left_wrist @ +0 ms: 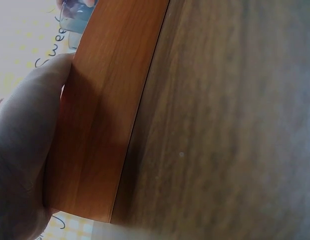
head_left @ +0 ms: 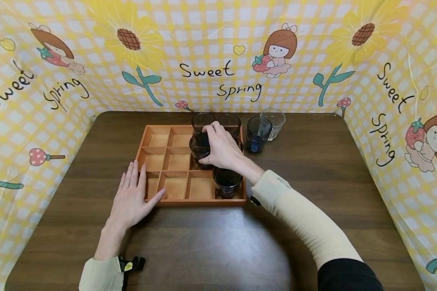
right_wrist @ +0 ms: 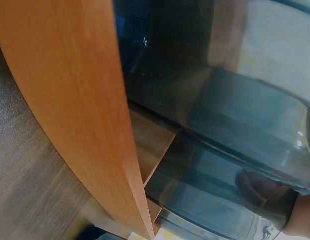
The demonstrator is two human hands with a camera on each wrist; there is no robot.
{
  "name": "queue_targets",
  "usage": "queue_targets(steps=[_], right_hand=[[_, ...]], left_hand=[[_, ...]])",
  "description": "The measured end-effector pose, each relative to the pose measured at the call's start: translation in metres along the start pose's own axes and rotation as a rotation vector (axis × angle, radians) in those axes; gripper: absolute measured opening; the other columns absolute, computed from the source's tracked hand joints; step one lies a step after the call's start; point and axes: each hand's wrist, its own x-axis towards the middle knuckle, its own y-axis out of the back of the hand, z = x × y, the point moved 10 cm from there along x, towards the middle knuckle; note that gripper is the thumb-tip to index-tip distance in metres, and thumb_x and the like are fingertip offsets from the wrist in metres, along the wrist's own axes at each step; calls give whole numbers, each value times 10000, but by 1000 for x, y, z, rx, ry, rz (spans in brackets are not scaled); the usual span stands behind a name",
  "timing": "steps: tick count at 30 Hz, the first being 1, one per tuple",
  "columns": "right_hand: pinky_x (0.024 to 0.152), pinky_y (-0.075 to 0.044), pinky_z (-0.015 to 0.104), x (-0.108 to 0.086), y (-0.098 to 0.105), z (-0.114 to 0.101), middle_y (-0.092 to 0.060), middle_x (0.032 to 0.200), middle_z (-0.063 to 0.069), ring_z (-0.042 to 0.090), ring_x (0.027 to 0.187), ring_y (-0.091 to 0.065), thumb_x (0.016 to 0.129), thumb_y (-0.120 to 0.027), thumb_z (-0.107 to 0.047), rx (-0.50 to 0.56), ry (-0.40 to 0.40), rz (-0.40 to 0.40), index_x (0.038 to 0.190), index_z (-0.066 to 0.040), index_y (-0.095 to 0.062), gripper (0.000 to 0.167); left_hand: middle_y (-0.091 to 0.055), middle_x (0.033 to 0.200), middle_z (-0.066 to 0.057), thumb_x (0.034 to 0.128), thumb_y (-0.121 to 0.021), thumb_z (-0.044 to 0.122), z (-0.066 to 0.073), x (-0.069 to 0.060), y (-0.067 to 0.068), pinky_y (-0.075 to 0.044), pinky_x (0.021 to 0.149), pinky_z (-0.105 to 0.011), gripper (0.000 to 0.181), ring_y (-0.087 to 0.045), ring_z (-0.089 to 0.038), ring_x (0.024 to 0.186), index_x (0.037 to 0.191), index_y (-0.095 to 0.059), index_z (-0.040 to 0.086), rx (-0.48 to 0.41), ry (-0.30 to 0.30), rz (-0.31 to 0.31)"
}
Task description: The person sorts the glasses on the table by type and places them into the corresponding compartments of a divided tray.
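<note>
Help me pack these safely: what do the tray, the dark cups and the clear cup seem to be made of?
Tray: probably wood, smooth orange-brown satin finish; fine grain shows on its side.
Dark cups: likely tinted glass, glossy; they're see-through with highlights, though hard plastic is possible.
Clear cup: glass or plastic, can't tell; colourless, transparent, looks smooth.

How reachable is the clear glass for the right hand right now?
Probably not directly: the right hand grips a dark glass at the tray, and another dark glass partly screens the clear glass.
</note>
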Motion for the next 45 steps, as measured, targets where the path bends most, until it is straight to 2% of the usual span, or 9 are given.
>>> queue_targets(steps=[8, 13, 23, 27, 33, 38, 42, 45], right_hand=[[1130, -503, 506, -1, -1, -1, -523, 1471, 144, 313, 1299, -555, 846, -971, -424, -29, 3, 6, 1534, -82, -506, 899], [1162, -504, 521, -1, 0, -1, -546, 1477, 139, 320, 1331, -569, 877, -936, -459, -21, 14, 19, 1539, -89, -519, 865], [1124, -563, 506, -6, 8, -2, -584, 1513, 114, 324, 1342, -630, 944, -860, -499, 67, 17, 21, 1553, -126, -585, 765], [1181, -529, 508, -13, 21, -5, -578, 1557, 112, 310, 1413, -604, 1023, -782, -458, 158, 56, 53, 1558, -112, -588, 666], [1282, -434, 523, -28, 54, 1, -544, 1634, 127, 302, 1533, -524, 1088, -707, -340, 324, 88, 170, 1595, -87, -543, 590], [1344, -352, 537, -38, 77, 14, -465, 1720, 148, 318, 1626, -424, 1080, -718, -284, 383, 77, 252, 1678, -85, -431, 692], [1373, -292, 552, -44, 88, 33, -364, 1787, 172, 350, 1671, -347, 1063, -738, -252, 418, 28, 270, 1721, -57, -339, 793], [1383, -286, 522, -48, 93, 47, -330, 1805, 169, 344, 1684, -324, 1055, -750, -224, 459, -1, 289, 1732, -49, -308, 827]], left_hand=[[11, 1832, -305, 1053, -541, 713, -1, 0, 1, -40, 1412, -602, 1110, -19, -476, 1728, 1757, -72, -5, 8, 1, 1], [21, 1834, -301, 1054, -539, 711, -2, 0, 0, -37, 1412, -601, 1106, -14, -475, 1728, 1757, -73, -5, 6, 1, 2], [19, 1839, -284, 1054, -549, 704, -2, 0, -2, -56, 1410, -605, 1101, -10, -459, 1734, 1757, -81, -2, -2, 3, 11], [31, 1841, -275, 1053, -550, 705, -3, -1, -2, -49, 1412, -599, 1104, -6, -455, 1735, 1756, -82, -6, -2, 3, 10], [6, 1839, -288, 1051, -554, 704, -2, 1, 2, -63, 1411, -605, 1101, -26, -467, 1731, 1756, -94, -6, 5, -4, 19], [10, 1835, -297, 1055, -541, 711, -2, 1, 2, -51, 1411, -606, 1103, -15, -468, 1731, 1757, -80, -4, 4, -1, 7], [17, 1835, -299, 1056, -530, 719, -1, 0, 0, -32, 1413, -599, 1108, -3, -466, 1731, 1757, -65, -3, 3, 1, -7], [6, 1834, -302, 1055, -536, 714, -1, 0, 1, -34, 1414, -597, 1107, -10, -468, 1731, 1756, -75, -9, 5, 0, -2]])
